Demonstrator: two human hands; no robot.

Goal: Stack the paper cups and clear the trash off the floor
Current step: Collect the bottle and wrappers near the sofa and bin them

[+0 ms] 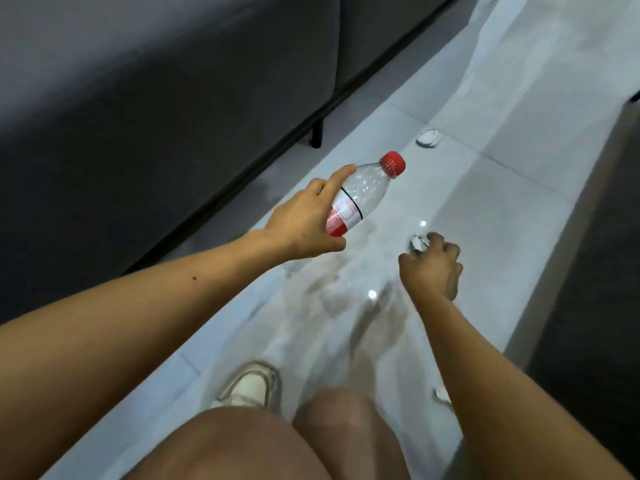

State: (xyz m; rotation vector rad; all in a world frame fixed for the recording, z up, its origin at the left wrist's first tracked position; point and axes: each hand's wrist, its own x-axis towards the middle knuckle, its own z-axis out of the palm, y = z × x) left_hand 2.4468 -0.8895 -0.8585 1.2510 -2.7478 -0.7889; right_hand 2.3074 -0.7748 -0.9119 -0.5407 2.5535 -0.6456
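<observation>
Left hand: grip clamped round clear red-capped bottle, held above floor. Right hand: grip pinched on crumpled wad, low near floor. Second wad lay farther off on tiles.

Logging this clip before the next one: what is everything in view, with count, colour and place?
plastic bottle: one, clear with red cap and red-and-white label, held above the floor.
far scrap: one, white, crumpled, on the floor beyond the bottle.
gripped scrap: one, white, crumpled, at the right hand.
small scrap: one, white, on the floor beside the right forearm, partly hidden.
sofa: one, dark grey, along the left.
sofa leg: one, black, on the floor.
floor: one, glossy light grey tiles.
dark furniture: one, right edge, kind unclear.
shoe: one, white, bottom centre.
left hand: one, holds the bottle's label end.
right hand: one, fingers curled on the gripped scrap.
</observation>
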